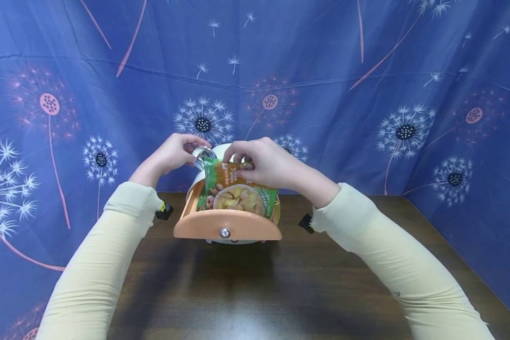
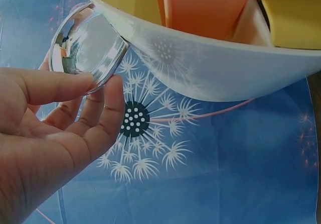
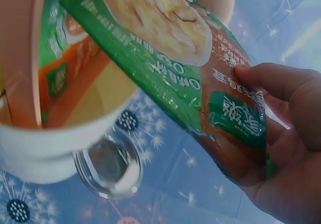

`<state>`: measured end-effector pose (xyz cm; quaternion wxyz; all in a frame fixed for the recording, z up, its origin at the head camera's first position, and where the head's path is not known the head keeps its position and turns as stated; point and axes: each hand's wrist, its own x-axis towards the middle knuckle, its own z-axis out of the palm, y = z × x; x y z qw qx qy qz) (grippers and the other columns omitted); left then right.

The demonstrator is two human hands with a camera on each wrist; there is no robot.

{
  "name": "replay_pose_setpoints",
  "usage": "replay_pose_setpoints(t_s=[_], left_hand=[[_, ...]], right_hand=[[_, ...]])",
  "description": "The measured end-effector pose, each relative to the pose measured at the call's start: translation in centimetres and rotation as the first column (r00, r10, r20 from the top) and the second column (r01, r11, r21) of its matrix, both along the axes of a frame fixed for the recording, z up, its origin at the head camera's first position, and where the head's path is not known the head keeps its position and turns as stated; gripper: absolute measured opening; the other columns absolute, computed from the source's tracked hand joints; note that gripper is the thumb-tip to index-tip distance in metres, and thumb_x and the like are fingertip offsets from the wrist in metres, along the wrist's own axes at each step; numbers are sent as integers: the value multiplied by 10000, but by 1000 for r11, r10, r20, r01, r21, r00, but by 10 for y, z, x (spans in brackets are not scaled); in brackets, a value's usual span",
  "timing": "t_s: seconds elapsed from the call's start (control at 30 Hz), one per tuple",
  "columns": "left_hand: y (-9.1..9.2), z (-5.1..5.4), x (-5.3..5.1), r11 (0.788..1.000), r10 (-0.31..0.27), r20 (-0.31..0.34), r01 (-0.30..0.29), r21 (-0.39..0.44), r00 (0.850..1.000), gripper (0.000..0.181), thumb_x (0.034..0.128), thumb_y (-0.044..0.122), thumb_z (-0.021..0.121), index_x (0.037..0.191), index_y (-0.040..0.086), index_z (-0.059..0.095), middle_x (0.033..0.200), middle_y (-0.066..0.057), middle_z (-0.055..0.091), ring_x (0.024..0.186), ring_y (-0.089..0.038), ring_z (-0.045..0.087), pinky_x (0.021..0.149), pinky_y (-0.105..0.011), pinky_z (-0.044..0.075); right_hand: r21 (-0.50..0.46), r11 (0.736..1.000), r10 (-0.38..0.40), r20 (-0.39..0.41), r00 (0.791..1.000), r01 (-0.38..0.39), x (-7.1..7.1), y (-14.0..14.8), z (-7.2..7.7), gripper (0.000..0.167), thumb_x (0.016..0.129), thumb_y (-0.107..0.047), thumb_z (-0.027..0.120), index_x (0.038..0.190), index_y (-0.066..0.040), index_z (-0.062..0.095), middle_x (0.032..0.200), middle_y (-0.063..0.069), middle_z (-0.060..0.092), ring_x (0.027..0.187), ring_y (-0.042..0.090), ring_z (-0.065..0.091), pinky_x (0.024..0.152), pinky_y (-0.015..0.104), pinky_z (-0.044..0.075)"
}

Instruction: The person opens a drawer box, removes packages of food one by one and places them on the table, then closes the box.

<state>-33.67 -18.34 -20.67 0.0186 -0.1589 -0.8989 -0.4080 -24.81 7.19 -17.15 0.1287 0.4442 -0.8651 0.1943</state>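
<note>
My right hand (image 1: 263, 160) pinches the top edge of a green and brown food packet (image 1: 238, 196), which stands tilted in an open orange drawer (image 1: 231, 222). In the right wrist view the thumb lies on the front of the packet (image 3: 180, 58). My left hand (image 1: 176, 153) holds a shiny silver rounded piece (image 1: 204, 155) at the left side of the white container; in the left wrist view thumb and fingers grip this piece (image 2: 93, 48) beside the white wall (image 2: 210, 73).
Another green and orange packet (image 3: 60, 58) is inside the container. A second silver rounded piece (image 3: 113, 163) shows on its outside in the right wrist view. Dark wooden table (image 1: 246, 293) below; blue dandelion cloth (image 1: 323, 56) behind and at the sides.
</note>
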Motion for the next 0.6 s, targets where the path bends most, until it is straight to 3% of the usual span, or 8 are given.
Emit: replay_pose_setpoints(t_s=[0.17, 0.47, 0.6], left_hand=[[-1, 0, -1, 1000, -2, -6, 1, -9, 1000, 547, 787, -200, 495, 1222, 109, 615, 1163, -110, 571, 772, -197, 499, 691, -319, 549], [-2, 1, 0, 1000, -5, -14, 4, -18, 1000, 550, 782, -194, 505, 1225, 113, 615, 1206, -115, 532, 730, -201, 456, 699, -329, 552], [-1, 1, 0, 1000, -2, -14, 2, -25, 1000, 554, 786, -189, 500, 1235, 115, 610, 1243, -95, 515, 712, -201, 430, 699, -329, 550]], right_hand=[[-26, 998, -50, -18, 999, 49, 0, 12, 11, 251, 852, -87, 663, 1086, -162, 611, 981, 13, 684, 753, 120, 629, 664, 265, 528], [-68, 990, -127, -64, 990, 123, 0, 36, 25, 270, 848, -99, 678, 1101, -167, 614, 976, 24, 678, 933, 144, 628, 765, 329, 518], [-76, 981, -181, -62, 981, 177, -1, 50, 30, 284, 848, -110, 682, 1113, -181, 611, 986, 22, 670, 926, 147, 623, 723, 331, 512]])
